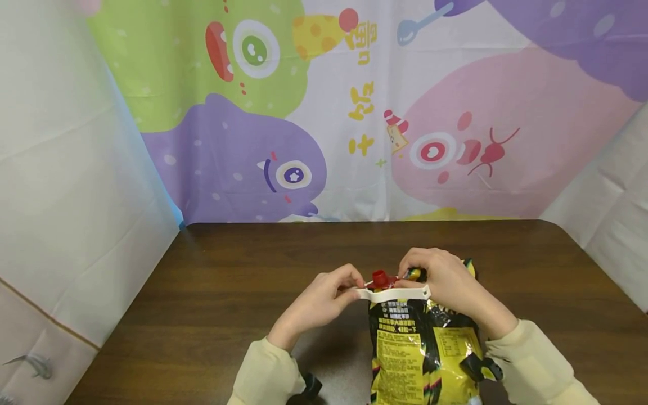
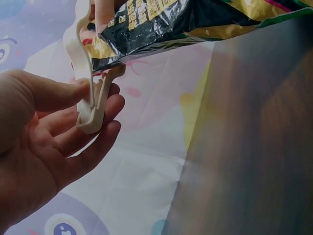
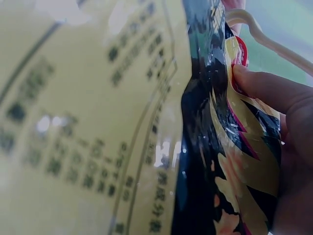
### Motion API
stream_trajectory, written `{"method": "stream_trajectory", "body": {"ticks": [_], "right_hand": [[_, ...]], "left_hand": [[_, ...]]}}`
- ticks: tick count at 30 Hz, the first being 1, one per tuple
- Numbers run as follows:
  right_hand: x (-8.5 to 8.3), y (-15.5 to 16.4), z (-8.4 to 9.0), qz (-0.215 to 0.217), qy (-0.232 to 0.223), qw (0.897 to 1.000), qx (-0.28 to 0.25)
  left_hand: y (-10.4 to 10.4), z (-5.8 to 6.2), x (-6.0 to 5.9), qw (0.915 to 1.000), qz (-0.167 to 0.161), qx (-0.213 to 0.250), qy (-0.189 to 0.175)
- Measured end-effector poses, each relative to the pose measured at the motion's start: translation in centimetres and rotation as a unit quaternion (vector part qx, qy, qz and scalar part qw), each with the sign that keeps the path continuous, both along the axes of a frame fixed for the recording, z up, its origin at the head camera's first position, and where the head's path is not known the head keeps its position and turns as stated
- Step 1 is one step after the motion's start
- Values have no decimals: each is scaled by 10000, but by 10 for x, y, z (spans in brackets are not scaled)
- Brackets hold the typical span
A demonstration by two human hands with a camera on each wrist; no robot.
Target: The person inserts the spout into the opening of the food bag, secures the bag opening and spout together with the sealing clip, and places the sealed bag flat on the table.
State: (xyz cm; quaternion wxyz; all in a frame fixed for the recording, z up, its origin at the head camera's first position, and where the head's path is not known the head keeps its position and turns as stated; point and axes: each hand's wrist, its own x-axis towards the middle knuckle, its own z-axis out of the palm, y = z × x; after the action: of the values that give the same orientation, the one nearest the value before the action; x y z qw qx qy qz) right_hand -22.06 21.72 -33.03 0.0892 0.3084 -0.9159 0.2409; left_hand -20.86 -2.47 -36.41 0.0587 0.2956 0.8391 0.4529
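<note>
Snack bag (image 1: 422, 343): lies on the table (image 1: 202, 292) near the front edge, its top end toward the far edge.
Clip (image 1: 394, 293): white, across the bag top; long axis runs left to right.
Left hand (image 1: 324, 301): fingers pinch the clip's left end, which sticks out past the bag.
Right hand (image 1: 445, 281): fingers curled on the bag top at the clip's right end.
Nearer hand: both touch; the clip's free end is on the left.

bag (image 1: 425, 349) print blurred, nothing legible
</note>
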Motion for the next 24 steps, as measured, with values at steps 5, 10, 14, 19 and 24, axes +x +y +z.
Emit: {"method": "stream_trajectory", "body": {"ticks": [5, 10, 14, 19, 24], "right_hand": [[0, -1, 0, -148, -55, 9999, 6], [0, -2, -1, -220, -197, 9996, -42], [-1, -2, -1, -174, -295, 9994, -110], [-1, 0, -1, -137, -313, 9993, -179], [0, 2, -2, -190, -379, 9988, -229]], "left_hand": [[0, -3, -1, 9999, -38, 101, -12], [2, -5, -2, 9999, 66, 150, -54], [2, -4, -2, 9997, 161, 176, -8], [3, -4, -3, 9995, 253, 75, 172], [5, -5, -2, 9994, 307, 53, 181]]}}
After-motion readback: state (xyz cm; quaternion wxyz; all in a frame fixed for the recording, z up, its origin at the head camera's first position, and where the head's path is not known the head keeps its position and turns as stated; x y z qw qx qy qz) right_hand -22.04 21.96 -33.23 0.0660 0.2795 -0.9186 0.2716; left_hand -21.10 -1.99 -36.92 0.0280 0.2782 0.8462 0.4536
